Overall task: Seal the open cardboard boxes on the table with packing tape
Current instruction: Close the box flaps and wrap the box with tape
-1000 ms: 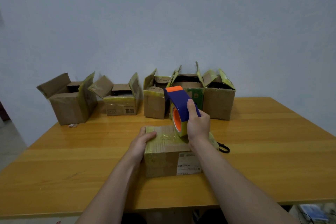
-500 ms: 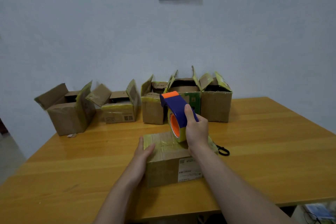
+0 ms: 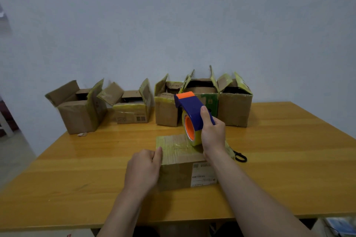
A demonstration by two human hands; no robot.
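Tape dispenser (image 3: 192, 110) held on the near box (image 3: 179, 159); open boxes (image 3: 166, 113) wait beyond.
The dispenser is gripped in the curled fingers of the right hand (image 3: 212, 134), its roll set against the box top just below them. The box's long axis runs left to right, and its left end is braced by the loosely bent left hand (image 3: 143, 169). Well beyond the fingertips five boxes are lined up, flaps raised, contents not discernible.

Scissors (image 3: 239, 157) right of near box (image 3: 179, 159)
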